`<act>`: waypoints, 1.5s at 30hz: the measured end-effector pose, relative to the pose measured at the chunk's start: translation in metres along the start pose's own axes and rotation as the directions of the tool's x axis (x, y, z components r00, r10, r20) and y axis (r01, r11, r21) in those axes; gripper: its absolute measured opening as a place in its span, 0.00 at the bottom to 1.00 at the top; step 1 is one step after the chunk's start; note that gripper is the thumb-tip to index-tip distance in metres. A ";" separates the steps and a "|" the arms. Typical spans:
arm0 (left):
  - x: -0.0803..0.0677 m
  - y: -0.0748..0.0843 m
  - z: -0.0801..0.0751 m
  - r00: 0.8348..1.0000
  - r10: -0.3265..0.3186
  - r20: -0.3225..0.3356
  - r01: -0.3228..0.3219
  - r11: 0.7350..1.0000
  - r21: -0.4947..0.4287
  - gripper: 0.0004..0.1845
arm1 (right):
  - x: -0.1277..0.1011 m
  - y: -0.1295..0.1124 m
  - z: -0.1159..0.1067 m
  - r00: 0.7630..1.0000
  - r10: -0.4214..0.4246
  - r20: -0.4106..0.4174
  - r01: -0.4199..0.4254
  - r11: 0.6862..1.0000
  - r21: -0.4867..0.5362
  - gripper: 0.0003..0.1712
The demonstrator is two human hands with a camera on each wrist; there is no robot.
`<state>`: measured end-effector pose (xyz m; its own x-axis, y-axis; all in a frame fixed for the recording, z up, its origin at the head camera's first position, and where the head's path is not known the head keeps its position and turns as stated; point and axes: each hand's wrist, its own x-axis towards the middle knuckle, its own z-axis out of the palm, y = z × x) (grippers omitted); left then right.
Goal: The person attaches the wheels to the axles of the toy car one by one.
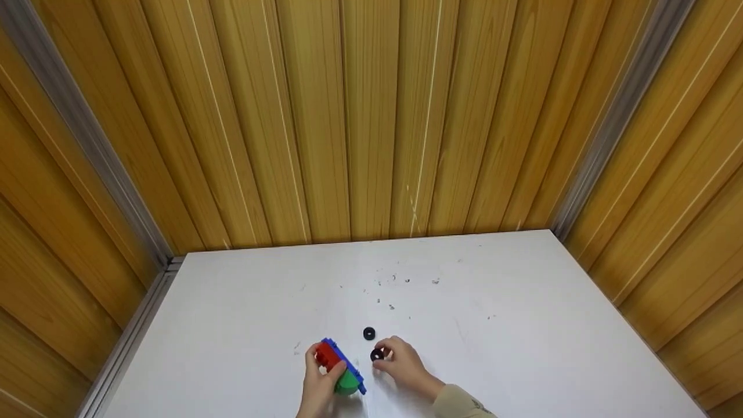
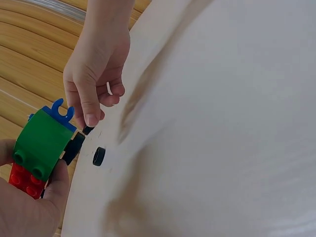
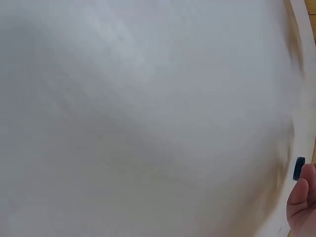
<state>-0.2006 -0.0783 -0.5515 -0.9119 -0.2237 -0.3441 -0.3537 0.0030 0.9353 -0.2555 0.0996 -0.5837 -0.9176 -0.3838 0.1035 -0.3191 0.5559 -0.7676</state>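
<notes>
White tabletop (image 1: 244, 325) under it all, scuffed around the middle, and here's the action at the near side. Closest in: L hand (image 1: 318, 384), fingers and thumb wrapped round a block toy (image 2: 42, 148), red and green bricks on a blue base (image 1: 346, 359). Long axis runs on the diag., far-L to near-R, w/ the base's side turned R, toward the other hand. L wrist view also has a dark wheel (image 2: 73, 147) by the toy's underside; can't tell if it's fixed on.

Now the R hand (image 1: 405, 364), pinching a black ring (image 1: 373, 353) btwn thumb and fingertips, hole facing the head cam. And that's the key relation: ring sits just R of the base, approx. level w/ its middle, small gap, no contact!

A bit farther out, a loose ring (image 2: 98, 156) lies on the table, R hand nearer to it than L. Way back: wood-panel wall (image 1: 371, 116).
</notes>
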 end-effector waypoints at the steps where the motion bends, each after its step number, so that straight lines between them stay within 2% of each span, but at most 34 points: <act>1: 0.000 0.000 0.000 1.000 0.003 -0.001 -0.003 1.000 0.002 0.38 | -0.001 -0.002 -0.001 1.000 -0.008 -0.005 0.008 1.000 0.013 0.15; 8: -0.001 -0.001 -0.001 1.000 0.014 -0.007 -0.014 1.000 0.000 0.37 | -0.008 -0.014 -0.003 0.997 -0.062 -0.054 0.068 0.991 0.117 0.17; 12: -0.001 -0.001 -0.001 1.000 0.017 -0.005 -0.017 1.000 0.001 0.37 | -0.012 -0.024 -0.005 0.995 -0.064 -0.080 0.076 0.985 0.157 0.17; 19: 0.000 0.000 0.000 1.000 -0.007 -0.016 0.008 1.000 0.030 0.38 | -0.022 -0.060 -0.020 0.993 -0.061 -0.099 0.082 0.969 0.233 0.15; 23: -0.002 -0.001 0.001 0.999 0.049 -0.015 -0.050 0.998 -0.033 0.38 | -0.027 -0.075 -0.028 0.993 -0.074 -0.097 0.095 0.966 0.241 0.15; 27: -0.004 -0.003 0.001 0.995 0.100 -0.012 -0.100 0.991 -0.087 0.37 | -0.029 -0.079 -0.029 0.992 -0.088 -0.092 0.108 0.963 0.248 0.15; 36: -0.003 -0.001 0.000 0.997 0.080 -0.001 -0.080 0.996 -0.047 0.37 | -0.033 -0.083 -0.026 0.992 -0.109 -0.065 0.123 0.953 0.278 0.15; 45: -0.004 -0.003 0.000 0.993 0.116 0.007 -0.116 0.991 -0.073 0.36 | -0.038 -0.082 -0.021 0.971 -0.231 -0.065 0.240 0.948 0.208 0.14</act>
<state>-0.1960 -0.0776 -0.5527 -0.9484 -0.2148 -0.2335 -0.2297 -0.0428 0.9723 -0.1989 0.0840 -0.5115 -0.8324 -0.4531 0.3190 -0.4732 0.2815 -0.8348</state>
